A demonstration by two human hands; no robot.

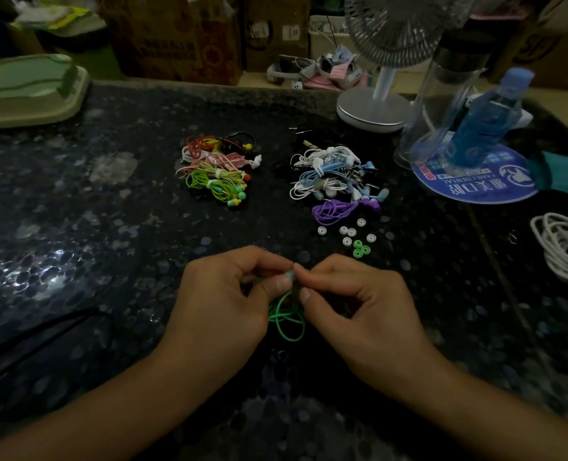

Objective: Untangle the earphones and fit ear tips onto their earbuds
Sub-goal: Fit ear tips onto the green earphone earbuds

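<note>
Between both hands, the left hand [222, 294] and right hand [352, 304] pinch a small earbud [289, 277]; its green cord [286, 319] dangles beneath. Beyond them, bare dark surface [109, 227], then loose ear tips [352, 237].

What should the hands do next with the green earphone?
Probably push the ear tip on: the left hand pinches the earbud of the green earphones, and the right hand pinches right at its end, fingertips meeting.
</note>
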